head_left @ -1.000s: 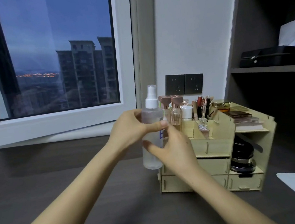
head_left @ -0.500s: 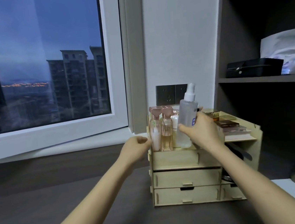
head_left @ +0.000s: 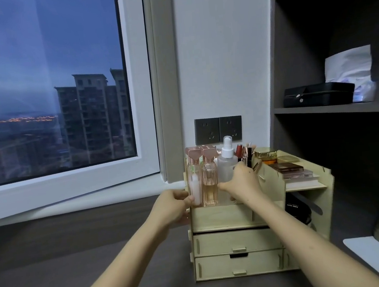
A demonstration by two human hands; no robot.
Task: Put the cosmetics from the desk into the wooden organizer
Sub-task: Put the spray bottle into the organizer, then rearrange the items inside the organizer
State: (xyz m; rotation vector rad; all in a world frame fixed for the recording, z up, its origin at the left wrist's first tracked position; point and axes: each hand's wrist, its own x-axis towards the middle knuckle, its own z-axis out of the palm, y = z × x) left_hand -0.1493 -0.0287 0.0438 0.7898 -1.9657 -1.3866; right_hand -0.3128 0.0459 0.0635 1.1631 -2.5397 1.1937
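The spray bottle (head_left: 227,163) stands upright in the top compartment of the wooden organizer (head_left: 215,217), at 3 o'clock from two rose-capped bottles (head_left: 209,183). It looks like light, smooth plastic, perhaps slippery, so the wide body is a safer hold than the thin nozzle. The right hand (head_left: 242,184) wraps its lower part, thumb across the front; the other fingers and the bottle's base are hidden. The left hand (head_left: 171,206), at 9 o'clock, curls its fingers on the organizer's edge.

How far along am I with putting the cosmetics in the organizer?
Done: the spray bottle stands in the wooden organizer's top compartment, beside two rose-capped bottles. In hand: the right hand holds that bottle; the left hand grips the organizer's left edge. Left: only letting go, as far as this view shows.
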